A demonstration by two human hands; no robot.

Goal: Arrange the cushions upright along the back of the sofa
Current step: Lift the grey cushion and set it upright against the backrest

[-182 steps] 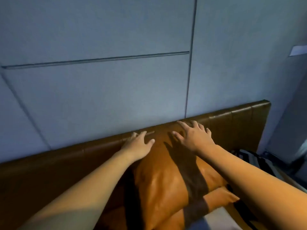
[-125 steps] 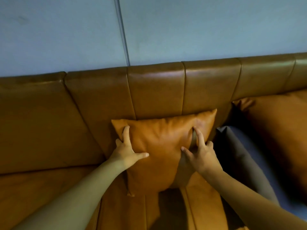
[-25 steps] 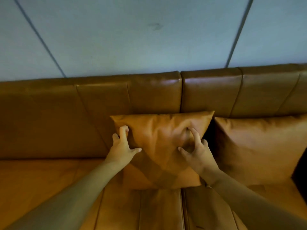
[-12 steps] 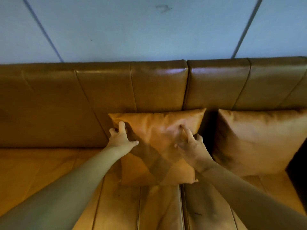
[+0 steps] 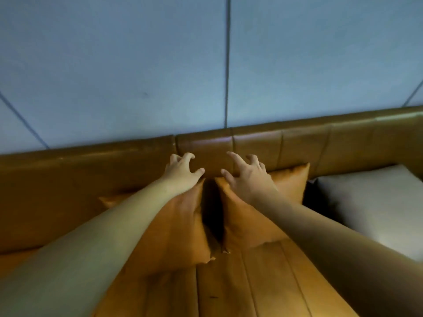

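My left hand (image 5: 180, 171) has its fingers (image 5: 186, 156) spread apart and bent like a claw, and they hold nothing. My right hand (image 5: 248, 177) is the same, with its fingers (image 5: 235, 160) apart and curled, holding nothing. The two hands are close, with a small gap between the thumbs. Right under my left hand is the top corner of the left orange cushion (image 5: 180, 227), and my wrist lies over it. Right under my right hand is the top edge of the right orange cushion (image 5: 249, 223). Both cushions stand up and lean on the sofa back (image 5: 256, 145), which is just past my fingertips. I cannot tell if my fingertips touch the sofa back. There is a dark gap between the two cushions, right below the gap between my hands. Out to the right of my right hand is a grey cushion (image 5: 370, 202), which also leans on the sofa back, with a dark space between it and the right orange cushion. Near me, below both hands, is the brown sofa seat (image 5: 231, 282). Far past my fingers, over the sofa back, is a blue-grey wall (image 5: 137, 65) with thin dark lines on it.
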